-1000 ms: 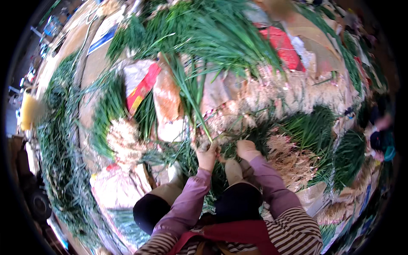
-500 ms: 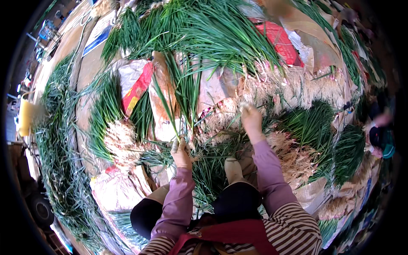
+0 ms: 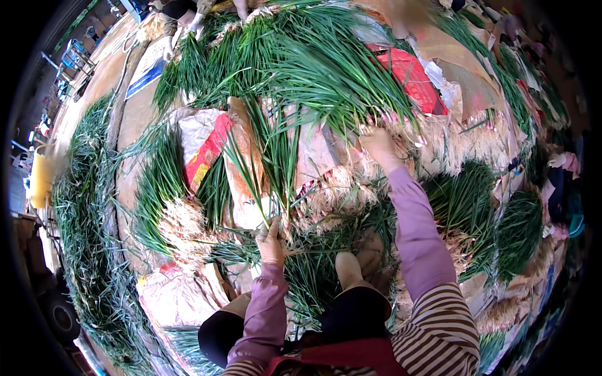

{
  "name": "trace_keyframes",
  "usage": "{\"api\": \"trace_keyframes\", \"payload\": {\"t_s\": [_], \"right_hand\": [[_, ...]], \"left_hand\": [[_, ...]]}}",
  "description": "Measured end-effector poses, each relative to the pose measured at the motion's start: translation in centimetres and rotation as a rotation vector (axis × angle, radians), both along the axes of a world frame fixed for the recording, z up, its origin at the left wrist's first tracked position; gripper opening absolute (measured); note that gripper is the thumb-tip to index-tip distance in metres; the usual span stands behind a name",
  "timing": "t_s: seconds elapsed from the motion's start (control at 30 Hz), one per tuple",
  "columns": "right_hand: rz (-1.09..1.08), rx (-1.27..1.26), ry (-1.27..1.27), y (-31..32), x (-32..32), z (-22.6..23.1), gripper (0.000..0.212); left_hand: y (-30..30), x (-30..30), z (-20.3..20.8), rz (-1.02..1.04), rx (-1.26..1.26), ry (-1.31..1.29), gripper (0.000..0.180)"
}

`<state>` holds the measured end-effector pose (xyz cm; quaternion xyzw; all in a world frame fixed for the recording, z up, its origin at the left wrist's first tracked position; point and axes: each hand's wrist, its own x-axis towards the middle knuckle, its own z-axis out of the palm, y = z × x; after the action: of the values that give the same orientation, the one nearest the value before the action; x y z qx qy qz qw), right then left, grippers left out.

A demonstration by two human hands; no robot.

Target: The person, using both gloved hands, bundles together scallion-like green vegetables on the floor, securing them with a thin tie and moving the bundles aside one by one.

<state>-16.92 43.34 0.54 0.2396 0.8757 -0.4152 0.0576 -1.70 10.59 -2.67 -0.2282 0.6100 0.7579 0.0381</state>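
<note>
Low in front of me, my left hand (image 3: 270,243) is closed around the root ends of a few spring onions (image 3: 256,188), their green leaves pointing up and away. My right hand (image 3: 379,145) reaches farther out to the right, touching the pale stem ends of a large spring onion pile (image 3: 332,75). Its fingertips are lost among the stems, so whether they grip any is unclear. Beside the left hand's spring onions lies another small green bunch (image 3: 285,160) on sacking.
Rooted spring onion bunches lie left (image 3: 182,219) and right (image 3: 467,188). Loose green leaves (image 3: 313,276) cover the ground around my boot (image 3: 348,269). A red sack (image 3: 411,78) is beyond the pile. Other people's hands and feet (image 3: 194,25) show at the far edge.
My right hand has moved forward to the stem ends of the large pile. The left hand keeps its spring onions. Another person's limbs have come into view at the far edge.
</note>
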Motion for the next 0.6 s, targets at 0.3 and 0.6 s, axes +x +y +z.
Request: {"api": "trace_keyframes", "payload": {"t_s": [0.3, 0.6], "right_hand": [[0.521, 0.164, -0.059, -0.4, 11.3, -3.3, 0.032], [0.352, 0.391, 0.629, -7.5, 10.4, -0.4, 0.016]], "left_hand": [[-1.9, -3.1, -2.6, 0.033, -0.149, -0.035, 0.067], [0.2, -0.3, -4.0, -0.143, -0.059, 0.056, 0.031]]}}
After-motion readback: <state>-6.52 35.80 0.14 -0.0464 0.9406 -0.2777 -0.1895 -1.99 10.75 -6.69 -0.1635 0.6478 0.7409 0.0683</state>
